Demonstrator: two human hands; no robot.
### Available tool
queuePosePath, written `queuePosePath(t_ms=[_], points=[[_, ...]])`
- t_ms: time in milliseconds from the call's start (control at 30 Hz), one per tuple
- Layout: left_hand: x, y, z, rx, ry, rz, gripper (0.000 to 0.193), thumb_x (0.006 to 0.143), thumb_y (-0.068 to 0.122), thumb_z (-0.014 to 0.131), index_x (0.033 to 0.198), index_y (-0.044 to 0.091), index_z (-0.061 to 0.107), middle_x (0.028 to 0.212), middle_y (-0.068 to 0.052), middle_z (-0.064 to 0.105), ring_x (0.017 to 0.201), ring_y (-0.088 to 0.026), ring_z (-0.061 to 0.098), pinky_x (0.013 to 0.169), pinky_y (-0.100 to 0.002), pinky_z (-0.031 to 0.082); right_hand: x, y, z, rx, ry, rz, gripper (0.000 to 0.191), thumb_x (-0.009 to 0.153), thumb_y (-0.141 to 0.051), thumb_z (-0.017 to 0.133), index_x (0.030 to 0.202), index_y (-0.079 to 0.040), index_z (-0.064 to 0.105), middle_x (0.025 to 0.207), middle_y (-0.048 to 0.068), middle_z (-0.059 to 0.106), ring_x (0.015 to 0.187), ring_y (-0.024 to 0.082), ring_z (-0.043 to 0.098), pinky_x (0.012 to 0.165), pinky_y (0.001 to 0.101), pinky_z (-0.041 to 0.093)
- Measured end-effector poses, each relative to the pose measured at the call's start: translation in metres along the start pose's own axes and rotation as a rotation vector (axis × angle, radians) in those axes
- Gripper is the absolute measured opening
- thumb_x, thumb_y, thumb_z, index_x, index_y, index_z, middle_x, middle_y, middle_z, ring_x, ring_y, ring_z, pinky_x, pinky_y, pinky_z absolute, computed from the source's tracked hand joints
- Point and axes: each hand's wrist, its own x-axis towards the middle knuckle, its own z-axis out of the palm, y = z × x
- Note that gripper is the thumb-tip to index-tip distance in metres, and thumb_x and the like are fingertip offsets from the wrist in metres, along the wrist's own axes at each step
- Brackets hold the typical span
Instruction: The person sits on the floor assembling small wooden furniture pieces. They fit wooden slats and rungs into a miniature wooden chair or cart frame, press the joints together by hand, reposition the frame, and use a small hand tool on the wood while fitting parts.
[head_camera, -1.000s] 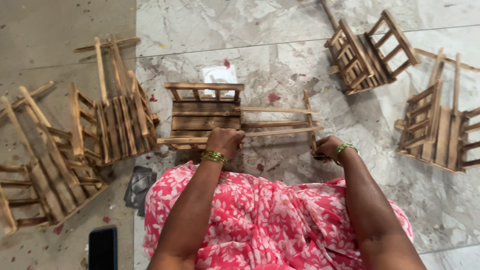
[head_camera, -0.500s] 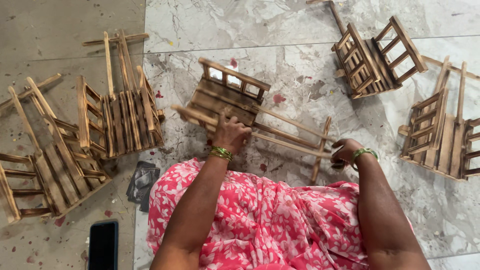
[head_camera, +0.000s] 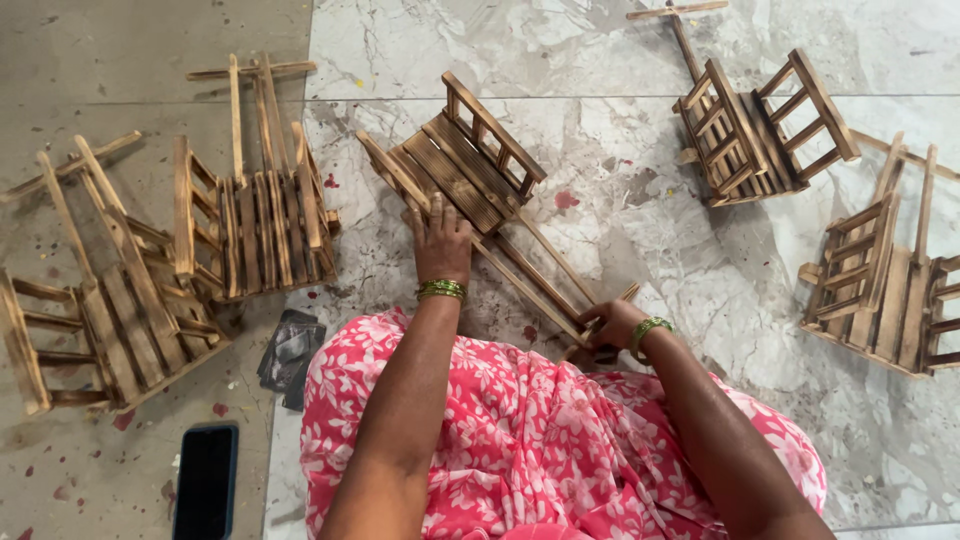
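Since half a second ago, the wooden cart (head_camera: 470, 165) under the hands has swung further round, so its slatted box now points far-left and its two long handle rails run near-right towards the lap. Left hand (head_camera: 441, 243) lies palm-down with fingers spread on the near corner of the box, pressing rather than gripping. Right hand (head_camera: 612, 328) is closed around the near ends of the handle rails beside the knee. Both wrists carry green bangles.

Slatted box of the held cart is empty, with a low ladder-like rail along its far side. Four similar wooden carts lie about, all empty: one (head_camera: 255, 215) just left of the held piece, on its side; one (head_camera: 95, 300) at the left edge, tilted; one (head_camera: 760, 135) at far right, with a cross-ended handle; one (head_camera: 880, 275) at the right edge, partly out of view.

Bare floor lies between the held cart and the two right-hand carts; on the left, the neighbouring cart stands close.

Flooring is pale marbled tile (head_camera: 640, 210) with red specks, meeting a duller grey slab on the left. A dark phone (head_camera: 205, 480) lies near-left, with a small dark packet (head_camera: 292, 350) beside the pink floral garment (head_camera: 530, 450).
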Motion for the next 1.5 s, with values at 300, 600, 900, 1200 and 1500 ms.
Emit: queuePosePath(t_ms=[300,600,900,1200,1500], points=[[-0.015,0.022,-0.007,0.005,0.139,-0.053,0.039,0.081,0.006,0.065,0.115,0.025,0.067,0.148,-0.007,0.052,0.143,-0.027,0.036,0.117,-0.060,0.026,-0.004,0.021,-0.035,0.899,0.364,-0.040,0.052,0.077,0.003,0.085,0.125,-0.003,0.064,0.096,0.009,0.075,0.086,0.025,0.076,0.072,0.0350,0.067],[-0.083,0.130,-0.022,-0.591,-0.902,-0.181,0.071,0.086,0.037,0.077,0.141,0.009,0.041,0.117,-0.015,0.062,0.092,-0.026,0.066,0.074,-0.042,0.059,-0.016,0.044,-0.047,1.238,0.600,0.033,0.044,0.089,-0.027,0.076,0.129,-0.013,0.063,0.100,0.001,0.073,0.088,0.015,0.068,0.066,0.0337,0.057],[-0.106,0.149,0.029,-0.505,-1.027,-0.247,0.095,0.090,0.029,0.079,0.156,0.003,0.016,0.112,-0.024,0.066,0.093,-0.034,0.071,0.079,-0.043,0.059,-0.008,0.040,-0.048,1.338,0.557,-0.110,0.081,0.075,0.005,0.081,0.145,-0.008,0.041,0.125,0.011,0.061,0.104,0.026,0.070,0.078,0.0394,0.064],[-0.106,0.143,0.017,-0.773,-1.144,-0.381,0.049,0.078,0.050,0.081,0.104,0.009,0.078,0.110,-0.013,0.077,0.102,-0.028,0.075,0.089,-0.041,0.057,-0.008,0.043,-0.041,1.317,0.569,-0.156,0.025,0.087,-0.007,0.078,0.111,-0.006,0.070,0.090,0.007,0.075,0.076,0.018,0.072,0.059,0.0371,0.059],[-0.109,0.148,0.036,-0.792,-1.037,-0.234,0.063,0.066,0.029,0.096,0.117,0.004,0.068,0.121,-0.019,0.067,0.113,-0.032,0.065,0.098,-0.038,0.052,-0.007,0.040,-0.027,0.357,0.657,0.152,0.035,0.083,-0.013,0.080,0.118,-0.012,0.077,0.102,0.014,0.078,0.083,0.022,0.075,0.078,0.0368,0.061]])
